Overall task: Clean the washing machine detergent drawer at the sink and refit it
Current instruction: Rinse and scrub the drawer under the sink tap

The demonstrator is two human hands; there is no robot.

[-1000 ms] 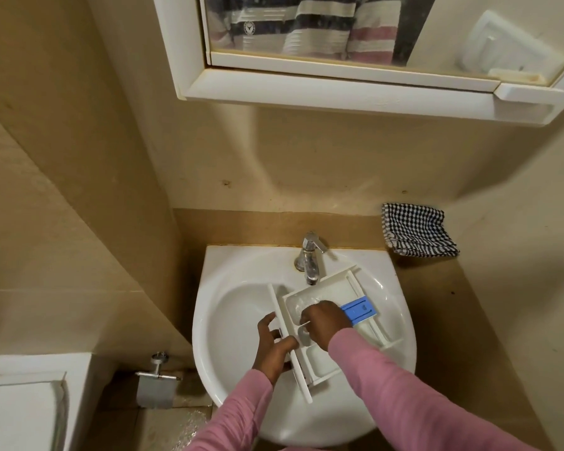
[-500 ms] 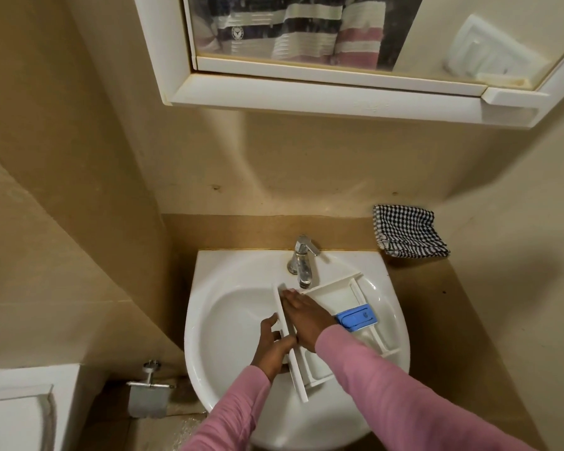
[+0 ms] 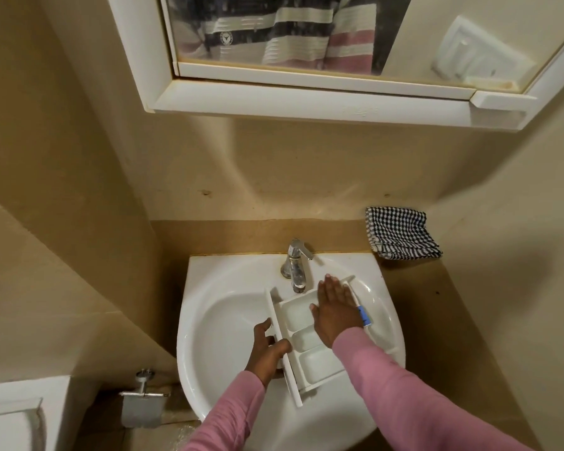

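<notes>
Now right hand [image 3: 334, 307] has slid toward one o'clock, fingers flat together on drawer [image 3: 310, 359]; left hand [image 3: 267, 349] grips its front; wiping probably continues.

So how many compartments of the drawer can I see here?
3 compartments in a row: one nearest the tap, one in the middle, one at the near end. The right hand lies flat over the rest of the drawer, so more may be hidden.

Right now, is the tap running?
Apparently off: no stream shows between the tap and the drawer below it, though a thin trickle might not show.
</notes>
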